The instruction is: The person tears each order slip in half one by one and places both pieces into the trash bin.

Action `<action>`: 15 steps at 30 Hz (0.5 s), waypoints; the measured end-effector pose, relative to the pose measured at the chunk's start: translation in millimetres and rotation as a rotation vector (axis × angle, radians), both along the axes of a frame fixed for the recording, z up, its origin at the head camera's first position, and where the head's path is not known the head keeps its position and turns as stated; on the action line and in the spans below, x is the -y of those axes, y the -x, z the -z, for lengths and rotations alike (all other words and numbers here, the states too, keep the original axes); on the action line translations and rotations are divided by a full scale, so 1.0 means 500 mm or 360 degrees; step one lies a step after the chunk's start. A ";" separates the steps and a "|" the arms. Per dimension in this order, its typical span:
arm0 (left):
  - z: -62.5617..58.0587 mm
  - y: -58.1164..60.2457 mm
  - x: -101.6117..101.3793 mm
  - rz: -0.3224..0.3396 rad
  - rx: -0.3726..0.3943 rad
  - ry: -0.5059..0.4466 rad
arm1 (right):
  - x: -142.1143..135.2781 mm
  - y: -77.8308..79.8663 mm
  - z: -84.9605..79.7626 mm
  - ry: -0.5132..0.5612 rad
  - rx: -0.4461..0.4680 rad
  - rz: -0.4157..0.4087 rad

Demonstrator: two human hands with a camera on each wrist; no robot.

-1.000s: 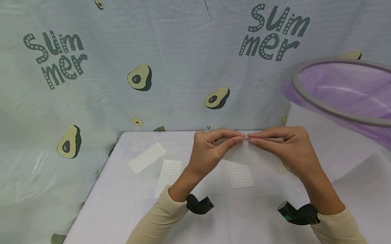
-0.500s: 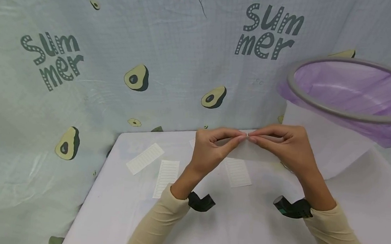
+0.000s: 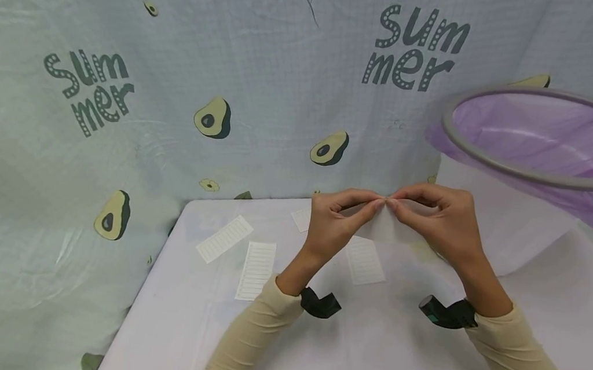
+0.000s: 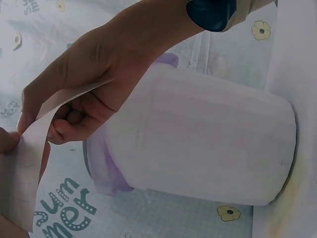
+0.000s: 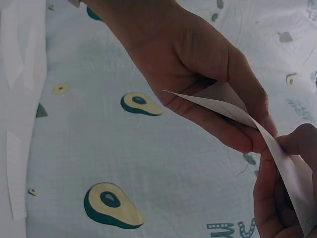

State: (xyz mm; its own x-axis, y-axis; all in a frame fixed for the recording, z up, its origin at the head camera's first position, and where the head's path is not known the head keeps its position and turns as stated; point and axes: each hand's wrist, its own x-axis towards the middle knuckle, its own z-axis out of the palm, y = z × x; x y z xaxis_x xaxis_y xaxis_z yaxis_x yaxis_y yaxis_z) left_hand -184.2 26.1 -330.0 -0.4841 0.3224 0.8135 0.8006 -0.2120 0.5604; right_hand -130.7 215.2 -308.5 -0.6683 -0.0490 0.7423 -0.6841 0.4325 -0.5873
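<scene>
A thin white slip of paper [image 4: 25, 173] with faint ruled lines is held up between both hands and looks bent in the wrist views. In the head view it is almost edge-on and hard to make out. My left hand [image 3: 332, 220] pinches it between thumb and fingertips. From the other side my right hand [image 3: 442, 222] pinches it too, its fingertips meeting the left ones. Below the hands, one lined paper slip [image 3: 366, 261] lies on the table. Further left lie two more lined slips, one upright [image 3: 256, 270] and one slanted [image 3: 225, 238].
Another slip [image 3: 301, 219] shows partly behind the left hand. At the right stands a white bin [image 4: 198, 134] lined with a purple bag and topped by a grey rim [image 3: 517, 174]. A patterned curtain [image 3: 272, 90] hangs behind the white table [image 3: 160, 325].
Both hands have risen slightly, and the left has shifted right, uncovering more of the slip behind it. The pinch on the paper continues. The head view has swayed a little.
</scene>
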 end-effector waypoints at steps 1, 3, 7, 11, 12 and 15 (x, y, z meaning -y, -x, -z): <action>0.000 0.001 -0.002 0.0006 0.0011 -0.0010 | 0.000 0.001 0.000 0.0017 -0.0004 -0.0006; 0.000 0.003 -0.005 0.0015 0.0027 -0.0029 | -0.002 0.004 0.001 0.0039 -0.0018 -0.0016; -0.006 0.009 -0.013 0.0050 0.0060 -0.0055 | -0.009 0.012 0.001 0.0059 -0.0051 -0.0012; -0.009 0.014 -0.021 0.0072 0.0098 -0.0065 | -0.015 0.019 0.001 0.0094 -0.0052 -0.0019; -0.009 0.015 -0.023 0.0071 0.0107 -0.0067 | -0.017 0.020 0.001 0.0103 -0.0043 -0.0019; -0.006 0.017 -0.026 0.0070 0.0126 -0.0069 | -0.018 0.019 0.002 0.0140 -0.0013 -0.0026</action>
